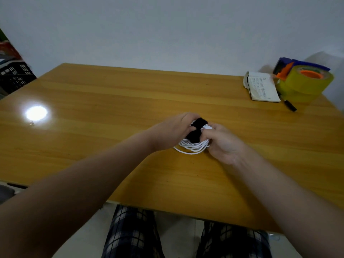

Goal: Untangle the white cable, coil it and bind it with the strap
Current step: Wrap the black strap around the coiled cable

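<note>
Fingers of the left hand and right hand curl round the black strap and coiled white cable, pinching its loops together on the table, likely so the strap can fasten.

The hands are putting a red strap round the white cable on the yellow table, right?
No: the strap is black, not red. In the head view the left hand and right hand hold it round the white cable on the yellow table.

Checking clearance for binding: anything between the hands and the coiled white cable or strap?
Nothing visible: left hand and right hand both hold the white cable, black strap across it. Notebook, tape dispenser and pen sit apart at the far right corner.
</note>
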Demonstrator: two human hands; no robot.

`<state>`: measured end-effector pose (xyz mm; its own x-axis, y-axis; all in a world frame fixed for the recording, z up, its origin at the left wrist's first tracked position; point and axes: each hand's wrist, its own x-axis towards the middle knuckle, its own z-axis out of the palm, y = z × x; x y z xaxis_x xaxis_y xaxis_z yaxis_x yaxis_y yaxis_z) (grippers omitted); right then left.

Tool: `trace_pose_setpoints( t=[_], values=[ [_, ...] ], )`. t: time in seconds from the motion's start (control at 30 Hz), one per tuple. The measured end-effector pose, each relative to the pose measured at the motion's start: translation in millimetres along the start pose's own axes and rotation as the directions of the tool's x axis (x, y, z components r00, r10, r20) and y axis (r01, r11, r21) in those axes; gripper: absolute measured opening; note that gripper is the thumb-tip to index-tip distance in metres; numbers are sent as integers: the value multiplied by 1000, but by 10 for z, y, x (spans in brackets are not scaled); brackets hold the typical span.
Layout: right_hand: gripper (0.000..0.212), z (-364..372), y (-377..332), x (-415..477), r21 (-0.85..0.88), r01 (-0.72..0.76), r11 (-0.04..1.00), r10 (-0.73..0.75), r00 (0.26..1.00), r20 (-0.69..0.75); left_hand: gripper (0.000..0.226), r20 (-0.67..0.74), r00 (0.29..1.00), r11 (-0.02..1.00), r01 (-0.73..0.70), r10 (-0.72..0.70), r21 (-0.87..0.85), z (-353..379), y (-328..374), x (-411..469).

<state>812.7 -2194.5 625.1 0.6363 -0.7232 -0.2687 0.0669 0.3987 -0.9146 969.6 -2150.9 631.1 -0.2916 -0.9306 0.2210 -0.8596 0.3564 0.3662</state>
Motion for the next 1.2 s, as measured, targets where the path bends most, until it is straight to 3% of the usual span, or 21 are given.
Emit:
trace_pose_setpoints(
  t=[0.13, 0.2, 0.27, 0.33, 0.43, 0.5, 0.57, 0.63, 0.7, 0.73, 0.77, 0.83, 0.97, 1.1, 1.2],
  values=[
    [53, 3, -11, -19, -214, 60, 975, -69, 997, -37, 35, 32, 990, 981, 142, -139, -135, 71, 49, -12],
    [51, -20, -48, -45, -465, 121, 877, -146, 989, -17, 34, 45, 981, 965, 192, -187, -179, 93, 57, -19],
    [54, -83, -121, -23, -736, 221, 640, -282, 958, 42, 31, 35, 973, 946, 231, -229, -229, 93, 34, 9],
    [55, -140, -178, 6, -897, 306, 319, -419, 895, 155, 28, 28, 963, 916, 263, -268, -302, 64, 7, 54],
    [28, -143, -173, 11, -874, 471, -118, -541, 707, 455, 27, 43, 932, 845, 345, -360, -408, 26, -30, 101],
    [21, -149, -121, 29, -819, 518, -247, -579, 599, 554, 25, 64, 907, 806, 400, -415, -436, 11, -32, 113],
    [17, -141, -46, 53, -814, 560, -154, -628, 581, 518, 23, 70, 900, 798, 415, -430, -436, 3, -35, 117],
    [6, -91, 0, 40, -795, 592, 131, -647, 658, 384, 22, 64, 892, 796, 431, -449, -425, -13, -51, 109],
    [16, -46, 15, 23, -657, 570, 494, -586, 776, 232, 21, 58, 889, 797, 435, -455, -418, -28, -82, 97],
    [22, -38, 10, 17, -555, 548, 625, -542, 817, 195, 19, 62, 893, 802, 430, -447, -414, -31, -89, 89],
    [24, -41, -11, 13, -487, 531, 694, -510, 839, 189, 17, 68, 897, 807, 425, -437, -410, -32, -94, 79],
    [27, -64, -84, -1, -498, 498, 710, -432, 867, 250, 17, 80, 898, 809, 427, -433, -404, -32, -107, 66],
    [58, -129, -248, -24, -619, 482, 620, -286, 873, 394, 20, 102, 894, 800, 438, -437, -410, -31, -111, 49],
    [44, -137, -285, 32, -769, 537, 348, -341, 836, 430, 17, 88, 889, 805, 446, -450, -391, -39, -120, 55],
    [33, -126, -279, 46, -814, 517, 265, -348, 838, 419, 8, 93, 883, 783, 452, -460, -427, -44, -141, 52]
  ],
)
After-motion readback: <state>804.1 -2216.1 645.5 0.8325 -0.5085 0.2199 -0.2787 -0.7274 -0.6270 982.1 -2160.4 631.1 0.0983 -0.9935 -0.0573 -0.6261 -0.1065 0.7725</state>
